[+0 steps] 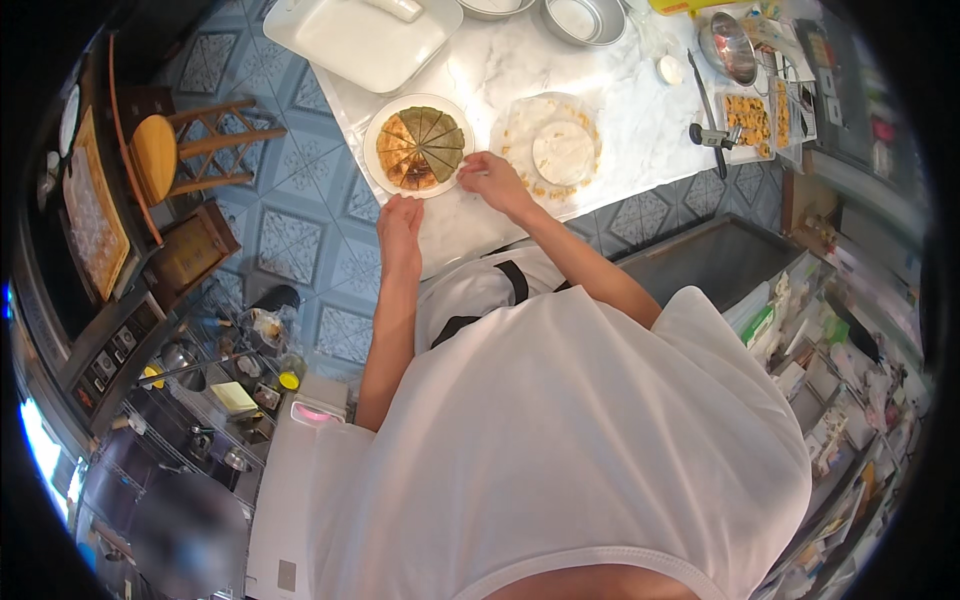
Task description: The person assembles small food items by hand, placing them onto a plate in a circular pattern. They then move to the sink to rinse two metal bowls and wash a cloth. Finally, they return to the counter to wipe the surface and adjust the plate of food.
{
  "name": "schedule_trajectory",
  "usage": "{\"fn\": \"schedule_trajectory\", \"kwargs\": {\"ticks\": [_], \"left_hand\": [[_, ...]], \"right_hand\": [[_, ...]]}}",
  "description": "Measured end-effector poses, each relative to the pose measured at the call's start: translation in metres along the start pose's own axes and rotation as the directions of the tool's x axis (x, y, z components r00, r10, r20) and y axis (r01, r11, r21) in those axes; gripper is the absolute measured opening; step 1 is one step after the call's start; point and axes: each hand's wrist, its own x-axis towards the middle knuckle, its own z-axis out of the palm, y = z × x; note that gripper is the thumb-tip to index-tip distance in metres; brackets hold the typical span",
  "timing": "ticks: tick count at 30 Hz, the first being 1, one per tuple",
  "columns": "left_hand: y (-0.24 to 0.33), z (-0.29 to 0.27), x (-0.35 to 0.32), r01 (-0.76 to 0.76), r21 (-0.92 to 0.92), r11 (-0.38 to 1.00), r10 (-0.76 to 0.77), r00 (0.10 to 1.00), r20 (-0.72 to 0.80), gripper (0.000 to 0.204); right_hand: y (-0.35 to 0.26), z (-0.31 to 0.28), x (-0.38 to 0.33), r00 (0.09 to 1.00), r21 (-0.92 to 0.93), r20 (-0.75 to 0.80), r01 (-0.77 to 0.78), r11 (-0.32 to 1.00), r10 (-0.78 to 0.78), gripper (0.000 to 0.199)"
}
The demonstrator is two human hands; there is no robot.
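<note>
A round cake (405, 150) cut into wedges sits on a white plate (370, 150) near the table's left edge. Its wedges are green on the right side, golden brown on the left and darker, marbled brown at the near side. My left hand (400, 232) is at the plate's near rim, fingertips drawn together. At the right rim, my right hand (492, 182) has its thumb and fingers pinched together. Whatever either hand pinches is too small to make out. Right of the plate lies a pale round disc (563, 153) on a clear round sheet ringed with yellowish crumbs.
A large white tub (360, 45) and round metal pans (585, 22) stand at the table's far side. To the right are a metal bowl (728, 48), a long dark knife (706, 110) and a tray of yellow-brown pieces (748, 125). A wooden stool (155, 160) stands left.
</note>
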Motion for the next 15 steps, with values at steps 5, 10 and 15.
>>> {"fn": "schedule_trajectory", "kwargs": {"ticks": [5,10,15], "left_hand": [[0.015,0.007,0.003,-0.011,-0.005,1.000,0.011,1.000,0.005,0.057],[0.021,-0.007,0.019,-0.117,0.279,0.953,0.131,0.991,-0.030,0.053],[0.065,0.027,0.049,-0.555,0.656,0.511,0.525,0.806,0.273,0.047]], "right_hand": [[-0.007,-0.001,0.015,0.982,-0.179,-0.114,0.127,0.976,-0.149,0.055],[-0.028,-0.010,0.022,0.973,-0.402,-0.112,0.140,0.905,-0.200,0.052],[-0.049,-0.006,0.059,0.907,-0.476,-0.044,0.350,0.807,-0.419,0.050]]}}
